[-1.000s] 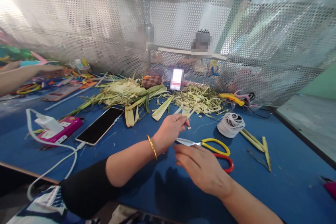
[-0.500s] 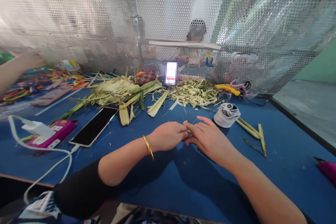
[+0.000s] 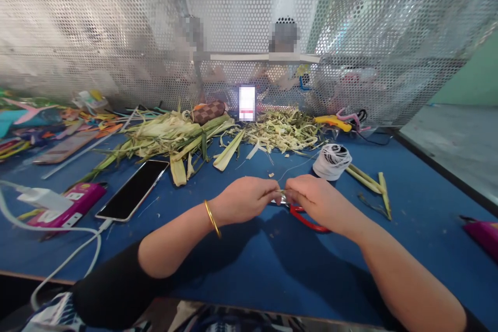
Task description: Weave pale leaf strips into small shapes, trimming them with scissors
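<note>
A blue table (image 3: pixel 249 275) bears a heap of leaves (image 3: pixel 167 132), beyond the scissors (image 3: pixel 307 225) and to their left. The right hand (image 3: pixel 317 194) and left hand (image 3: pixel 247 199) nearly meet over the scissors, fingertips pinched. A ball of thread (image 3: pixel 332 162) sits beyond the scissors, to the right. Above their blades, both hands seem to grip a thin strip (image 3: pixel 282 191), mostly hidden by fingers.

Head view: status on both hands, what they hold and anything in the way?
Left hand, right hand: close together, pinching a thin strip. Scissors: partly hidden by right hand. Thread: just beyond right hand.
</note>
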The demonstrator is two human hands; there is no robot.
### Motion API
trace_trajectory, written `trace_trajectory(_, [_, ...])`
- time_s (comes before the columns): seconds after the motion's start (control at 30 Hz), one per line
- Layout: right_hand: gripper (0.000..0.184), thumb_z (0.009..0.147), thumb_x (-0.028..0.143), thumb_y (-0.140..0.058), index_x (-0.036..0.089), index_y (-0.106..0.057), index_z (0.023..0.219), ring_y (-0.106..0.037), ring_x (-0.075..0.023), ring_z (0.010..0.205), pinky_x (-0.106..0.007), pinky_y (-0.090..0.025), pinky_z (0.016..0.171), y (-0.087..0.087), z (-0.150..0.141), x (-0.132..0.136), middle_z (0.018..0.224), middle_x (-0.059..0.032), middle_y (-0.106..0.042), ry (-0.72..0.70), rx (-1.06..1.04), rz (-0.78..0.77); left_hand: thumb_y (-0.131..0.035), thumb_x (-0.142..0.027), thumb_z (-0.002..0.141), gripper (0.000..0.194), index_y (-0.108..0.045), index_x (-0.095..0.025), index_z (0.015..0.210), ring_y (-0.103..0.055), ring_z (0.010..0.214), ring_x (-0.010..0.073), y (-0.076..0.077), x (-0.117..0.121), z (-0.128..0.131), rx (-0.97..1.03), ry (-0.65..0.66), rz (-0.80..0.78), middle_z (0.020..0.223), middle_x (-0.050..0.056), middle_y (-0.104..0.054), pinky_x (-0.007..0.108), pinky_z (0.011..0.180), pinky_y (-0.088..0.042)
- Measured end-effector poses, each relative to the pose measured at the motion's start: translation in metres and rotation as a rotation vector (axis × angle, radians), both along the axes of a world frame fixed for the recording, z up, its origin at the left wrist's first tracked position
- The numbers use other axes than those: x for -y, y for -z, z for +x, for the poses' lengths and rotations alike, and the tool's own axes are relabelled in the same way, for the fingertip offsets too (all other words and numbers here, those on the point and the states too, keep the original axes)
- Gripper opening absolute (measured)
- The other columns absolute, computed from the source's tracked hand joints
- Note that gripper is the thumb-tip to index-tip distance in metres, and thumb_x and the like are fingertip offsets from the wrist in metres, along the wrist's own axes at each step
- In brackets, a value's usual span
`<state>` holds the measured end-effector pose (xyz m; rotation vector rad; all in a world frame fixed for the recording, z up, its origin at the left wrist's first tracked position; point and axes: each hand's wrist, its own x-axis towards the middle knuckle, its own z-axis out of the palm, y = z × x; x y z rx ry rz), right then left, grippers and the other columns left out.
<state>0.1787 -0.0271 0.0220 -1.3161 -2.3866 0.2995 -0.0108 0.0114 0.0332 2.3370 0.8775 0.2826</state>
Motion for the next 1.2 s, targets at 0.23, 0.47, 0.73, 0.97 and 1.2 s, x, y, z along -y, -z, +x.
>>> trace_trajectory(0.23, [0.027, 0.093, 0.026, -0.04, 0.02, -0.054, 0.07, -0.053, -0.0143, 0.058, -0.025, -0.036, 0.054, -0.006, 0.014, -0.002, 0.061, 0.001, -0.057, 0.222, -0.102, -0.049, -0.038, -0.022, 0.087, 0.03, -0.064, -0.017, 0.073, -0.047, 0.061, 0.0118, 0.003, -0.001, 0.002, 0.109, -0.106, -0.083, 0.063, -0.002, -0.053, 0.022, 0.06, -0.033])
trace_trajectory(0.47, [0.024, 0.092, 0.031, -0.05, 0.021, -0.061, 0.11, -0.059, -0.0245, 0.107, -0.039, -0.045, 0.09, -0.008, 0.02, -0.001, 0.11, -0.01, -0.066, 0.372, -0.216, 0.633, -0.038, -0.028, 0.086, 0.033, -0.065, -0.016, 0.072, -0.039, 0.053, 0.0105, 0.002, -0.004, 0.0, 0.171, -0.177, -0.202, 0.057, -0.003, -0.044, 0.022, 0.053, -0.031])
trace_trajectory(0.73, [0.019, 0.094, 0.022, -0.047, 0.021, -0.065, 0.1, -0.065, -0.0172, 0.091, -0.047, -0.029, 0.106, 0.014, -0.004, -0.002, 0.094, -0.0029, -0.073, -0.012, -0.072, 0.234, -0.039, -0.023, 0.086, 0.029, -0.063, -0.018, 0.071, -0.052, 0.067, 0.0136, 0.004, -0.003, 0.003, 0.099, -0.11, -0.046, 0.07, 0.0, -0.061, 0.023, 0.062, -0.035])
trace_trajectory(0.97, [0.018, 0.092, 0.019, -0.048, 0.021, -0.063, 0.081, -0.063, -0.0132, 0.073, -0.041, -0.032, 0.102, 0.012, -0.003, -0.001, 0.076, 0.0017, -0.07, 0.03, -0.215, 0.281, -0.041, -0.029, 0.088, 0.031, -0.065, -0.017, 0.074, -0.045, 0.059, 0.0116, 0.004, -0.003, 0.002, 0.2, -0.124, -0.254, 0.062, -0.001, -0.052, 0.022, 0.058, -0.033])
trace_trajectory(1.2, [0.018, 0.091, 0.016, -0.048, 0.021, -0.061, 0.08, -0.064, -0.0139, 0.076, -0.041, -0.03, 0.103, 0.012, -0.005, -0.001, 0.077, 0.0009, -0.07, 0.036, -0.213, 0.268, -0.046, -0.037, 0.086, 0.034, -0.065, -0.013, 0.071, -0.031, 0.051, 0.0091, 0.011, -0.005, 0.003, 0.348, -0.174, -0.561, 0.053, -0.004, -0.038, 0.022, 0.051, -0.024])
